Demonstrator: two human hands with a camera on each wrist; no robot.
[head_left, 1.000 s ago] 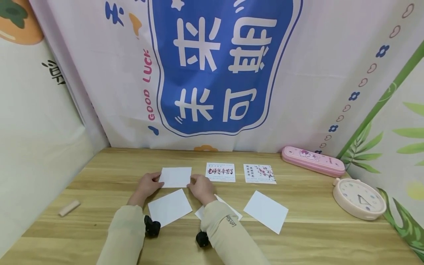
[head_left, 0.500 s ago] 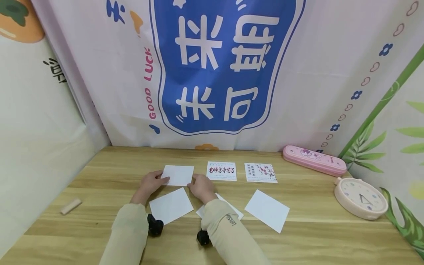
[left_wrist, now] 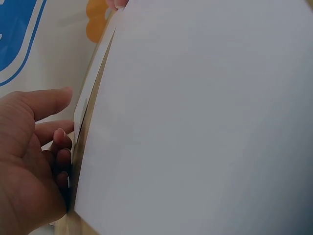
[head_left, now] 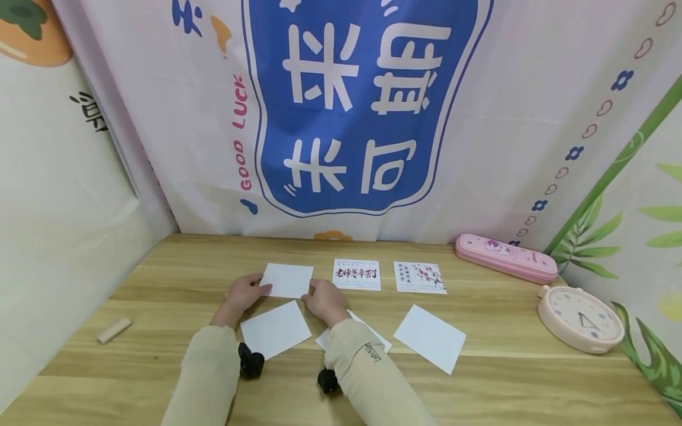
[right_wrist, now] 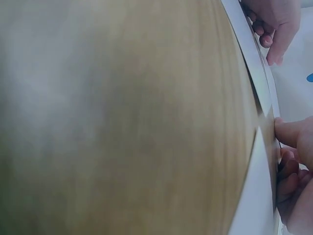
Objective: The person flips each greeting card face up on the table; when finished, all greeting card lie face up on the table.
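Observation:
A blank white card (head_left: 288, 280) lies at the far left of the row on the wooden table, between my two hands. My left hand (head_left: 245, 296) pinches its left edge, thumb over the top. At its lower right corner, my right hand (head_left: 326, 300) pinches the card with thumb and finger. In the left wrist view a nearer white card (left_wrist: 195, 117) fills most of the picture, with my left hand (left_wrist: 32, 156) at its side. My right hand (right_wrist: 296, 166) shows at the right edge of the right wrist view; its fingers are partly hidden.
Two printed cards, one with red writing (head_left: 356, 274) and one with blossoms (head_left: 420, 278), lie to the right. Nearer are blank cards (head_left: 276, 329) (head_left: 429, 339), one partly under my right sleeve (head_left: 354, 355). A pink case (head_left: 506, 258), a clock (head_left: 581, 319) and a small wooden block (head_left: 114, 330) stand around.
The card between my hands has shifted slightly right and away from me. My left hand has moved a little right, its thumb further over the card. The other cards have stayed put.

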